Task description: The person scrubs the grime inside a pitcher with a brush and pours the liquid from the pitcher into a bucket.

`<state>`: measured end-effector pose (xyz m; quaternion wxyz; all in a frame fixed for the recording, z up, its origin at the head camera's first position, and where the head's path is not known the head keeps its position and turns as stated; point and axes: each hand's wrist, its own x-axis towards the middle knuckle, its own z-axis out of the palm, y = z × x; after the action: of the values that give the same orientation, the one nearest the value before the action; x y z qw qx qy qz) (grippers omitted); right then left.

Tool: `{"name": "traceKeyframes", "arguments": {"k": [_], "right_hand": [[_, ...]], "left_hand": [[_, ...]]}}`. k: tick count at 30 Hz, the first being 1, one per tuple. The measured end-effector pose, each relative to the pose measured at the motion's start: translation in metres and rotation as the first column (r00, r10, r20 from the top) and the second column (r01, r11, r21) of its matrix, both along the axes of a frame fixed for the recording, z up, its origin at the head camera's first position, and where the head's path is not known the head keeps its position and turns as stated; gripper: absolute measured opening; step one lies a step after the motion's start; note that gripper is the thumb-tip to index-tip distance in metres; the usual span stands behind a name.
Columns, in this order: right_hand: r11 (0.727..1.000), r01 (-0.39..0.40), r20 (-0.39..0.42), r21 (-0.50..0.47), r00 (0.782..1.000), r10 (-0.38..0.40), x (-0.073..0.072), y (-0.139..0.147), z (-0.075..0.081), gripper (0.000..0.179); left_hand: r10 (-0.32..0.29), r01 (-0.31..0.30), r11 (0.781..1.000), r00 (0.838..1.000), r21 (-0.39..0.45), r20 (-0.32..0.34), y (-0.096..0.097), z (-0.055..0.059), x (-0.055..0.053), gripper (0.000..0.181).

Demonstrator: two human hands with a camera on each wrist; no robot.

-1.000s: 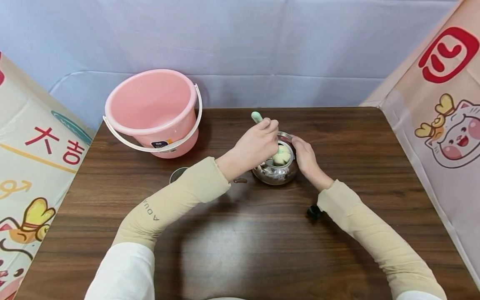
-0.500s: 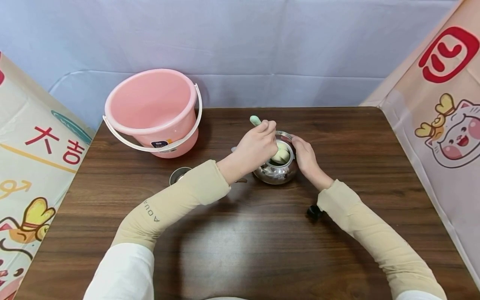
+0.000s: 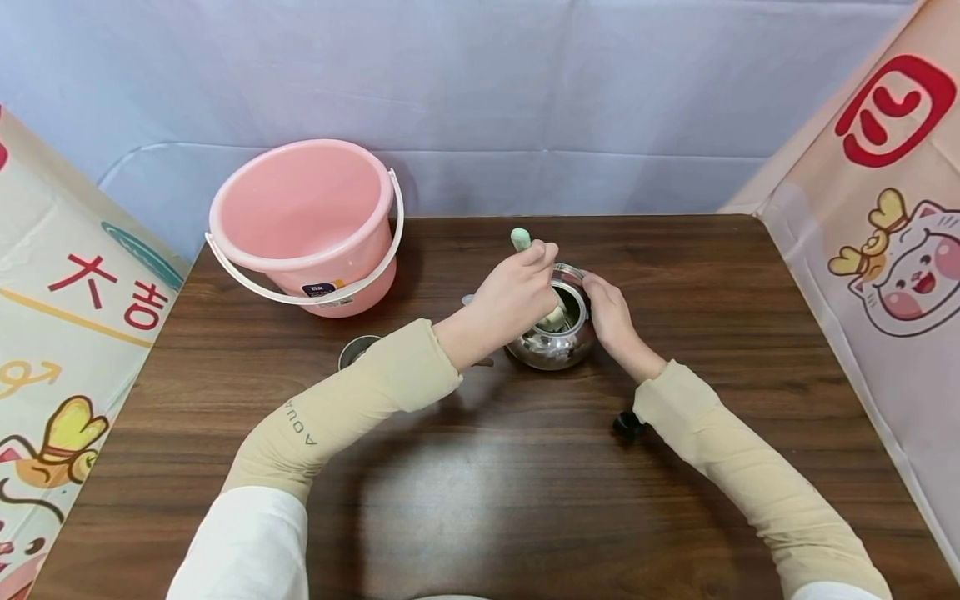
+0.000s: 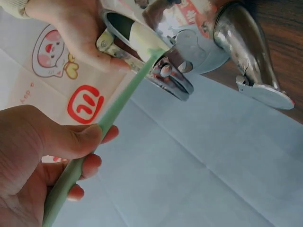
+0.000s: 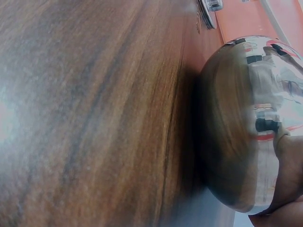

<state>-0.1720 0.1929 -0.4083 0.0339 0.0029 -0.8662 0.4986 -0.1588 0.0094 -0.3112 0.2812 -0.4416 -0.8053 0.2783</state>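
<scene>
Inside metal pot, tool head; left fingers grip handle.

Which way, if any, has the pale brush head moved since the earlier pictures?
Yes: in the head view, the pale brush head shifted left relative to the metal pot.

The left hand and the pot partly hide the brush; at the near side a white thing is cut off.
</scene>
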Motion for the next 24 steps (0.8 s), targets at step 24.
{"name": "traceKeyframes", "arguments": {"k": [24], "right_hand": [[0.999, -0.031, -0.001, -0.027, 1.000, 0.031, 0.001, 0.000, 0.000, 0.047]], "left_hand": [[-0.081, 0.076, 0.996, 0.986, 0.038, 0.145, 0.000, 0.013, -0.006, 0.028]]}}
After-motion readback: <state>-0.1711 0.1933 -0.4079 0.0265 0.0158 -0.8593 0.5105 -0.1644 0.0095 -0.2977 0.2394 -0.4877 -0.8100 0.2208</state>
